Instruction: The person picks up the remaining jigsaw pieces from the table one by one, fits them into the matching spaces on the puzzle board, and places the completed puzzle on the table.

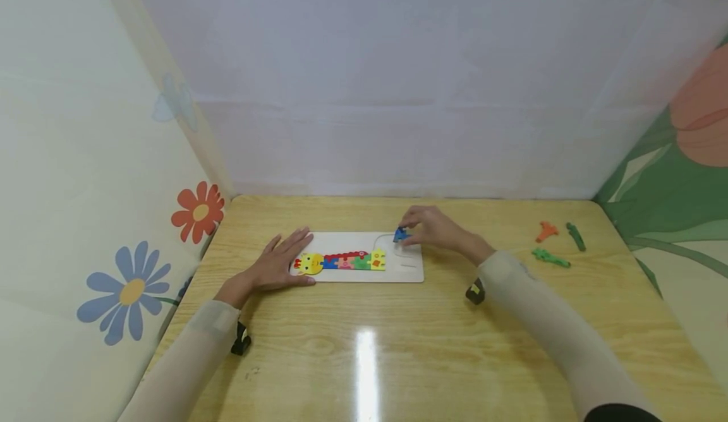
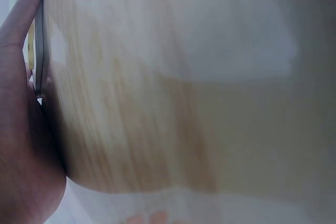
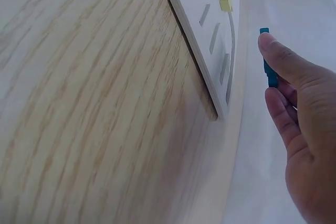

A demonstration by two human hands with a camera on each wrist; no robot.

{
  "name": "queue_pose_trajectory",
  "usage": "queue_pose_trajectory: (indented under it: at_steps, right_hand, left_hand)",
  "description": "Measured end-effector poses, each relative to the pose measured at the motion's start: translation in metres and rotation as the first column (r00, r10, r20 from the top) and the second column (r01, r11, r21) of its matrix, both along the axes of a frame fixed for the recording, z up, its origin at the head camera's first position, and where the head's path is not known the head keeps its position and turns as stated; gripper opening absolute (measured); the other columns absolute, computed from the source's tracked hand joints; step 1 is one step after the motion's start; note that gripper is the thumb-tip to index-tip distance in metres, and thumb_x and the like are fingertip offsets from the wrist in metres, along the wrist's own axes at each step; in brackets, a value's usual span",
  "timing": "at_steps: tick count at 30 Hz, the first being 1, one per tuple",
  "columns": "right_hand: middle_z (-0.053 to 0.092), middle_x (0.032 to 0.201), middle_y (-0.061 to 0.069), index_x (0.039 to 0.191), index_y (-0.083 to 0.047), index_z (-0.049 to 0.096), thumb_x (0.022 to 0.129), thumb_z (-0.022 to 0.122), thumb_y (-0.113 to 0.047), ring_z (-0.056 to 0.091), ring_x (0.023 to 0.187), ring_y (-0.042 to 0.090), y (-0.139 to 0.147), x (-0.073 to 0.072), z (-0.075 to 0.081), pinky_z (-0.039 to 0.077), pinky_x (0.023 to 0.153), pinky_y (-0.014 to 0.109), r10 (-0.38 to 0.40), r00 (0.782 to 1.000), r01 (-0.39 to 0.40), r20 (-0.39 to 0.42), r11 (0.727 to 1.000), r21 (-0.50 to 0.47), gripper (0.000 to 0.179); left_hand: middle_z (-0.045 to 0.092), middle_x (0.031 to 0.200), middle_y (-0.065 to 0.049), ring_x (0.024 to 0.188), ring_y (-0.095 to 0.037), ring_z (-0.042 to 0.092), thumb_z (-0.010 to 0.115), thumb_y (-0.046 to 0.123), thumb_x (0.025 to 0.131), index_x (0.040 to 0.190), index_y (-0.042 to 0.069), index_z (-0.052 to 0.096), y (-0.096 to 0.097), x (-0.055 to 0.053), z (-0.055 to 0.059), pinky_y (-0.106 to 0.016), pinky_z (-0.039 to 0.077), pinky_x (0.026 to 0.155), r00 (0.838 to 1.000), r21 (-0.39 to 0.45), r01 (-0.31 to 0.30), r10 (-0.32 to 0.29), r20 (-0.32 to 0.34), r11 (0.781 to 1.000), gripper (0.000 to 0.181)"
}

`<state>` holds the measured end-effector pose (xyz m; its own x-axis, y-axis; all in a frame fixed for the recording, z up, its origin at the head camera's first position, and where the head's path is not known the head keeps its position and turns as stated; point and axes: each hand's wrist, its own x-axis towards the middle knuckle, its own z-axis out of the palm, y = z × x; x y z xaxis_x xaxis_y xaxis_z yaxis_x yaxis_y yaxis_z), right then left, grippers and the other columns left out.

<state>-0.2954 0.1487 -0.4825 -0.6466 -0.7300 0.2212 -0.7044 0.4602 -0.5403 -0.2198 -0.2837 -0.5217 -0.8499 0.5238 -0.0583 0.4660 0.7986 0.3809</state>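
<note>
A white puzzle board lies on the table, its left part filled with a giraffe's yellow head and a neck of blue, red, pink and green pieces. A yellow piece ends that row; to its right the board shows bare outlines. My left hand rests spread at the board's left end, fingers straight. Over the board's right end my right hand pinches a blue puzzle piece between thumb and fingers. In the right wrist view that puzzle piece is held edge-on, apart from the board.
On the right of the wooden table lie an orange piece, a dark green piece and a lighter green piece. A pale wall stands behind the table, with flower-printed panels at both sides.
</note>
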Motion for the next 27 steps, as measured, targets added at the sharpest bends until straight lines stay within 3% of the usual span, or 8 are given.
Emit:
queue_pose_trajectory:
  at_steps: [15, 27]
  right_hand:
    - [0.072, 0.113, 0.01, 0.117, -0.001, 0.078, 0.081, 0.093, -0.018, 0.071, 0.1, 0.025, -0.012, 0.002, -0.005, 0.062, 0.091, 0.038, -0.004, 0.999, 0.004, 0.044, 1.0, -0.002, 0.042]
    - [0.072, 0.113, 0.01, 0.116, 0.0, 0.078, 0.081, 0.093, -0.016, 0.071, 0.101, 0.024, -0.023, 0.002, -0.007, 0.061, 0.092, 0.037, 0.022, 0.999, -0.021, 0.027, 1.0, -0.022, 0.041]
  left_hand:
    - [0.014, 0.178, -0.012, 0.164, -0.035, 0.011, 0.076, 0.065, 0.088, 0.17, 0.01, 0.021, 0.0, -0.001, -0.002, -0.066, 0.0, 0.127, 1.0, -0.006, -0.009, 0.009, 0.004, 1.0, 0.113]
    - [0.015, 0.178, -0.012, 0.164, -0.035, 0.012, 0.075, 0.066, 0.087, 0.17, 0.01, 0.021, 0.0, -0.003, -0.005, -0.065, 0.0, 0.128, 1.0, -0.017, -0.011, 0.011, -0.008, 1.0, 0.114]
